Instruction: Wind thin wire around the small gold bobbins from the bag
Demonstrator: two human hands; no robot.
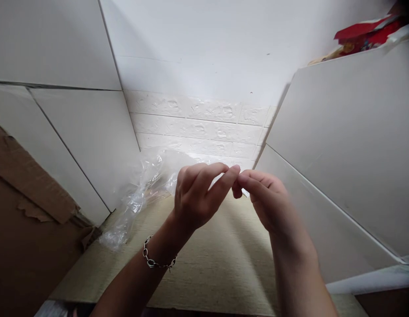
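My left hand (202, 191), with a chain bracelet (151, 262) on its wrist, is raised over a pale surface (211, 264) near the middle of the view. Its fingers are bent, and the index fingertip meets the fingertips of my right hand (267, 193). The fingers of my right hand are pressed together in a pinch. Whatever lies between the touching fingertips is too small or too hidden to make out. A small white bit shows just below the right fingers. Crumpled clear plastic (135, 202) lies behind and to the left of my hands.
White cabinet panels stand at the left (82, 132) and right (349, 145). A white brick-patterned wall (204, 127) closes the back. Brown cardboard (33, 185) leans at the lower left. Red packaging (366, 35) sits on top of the right cabinet.
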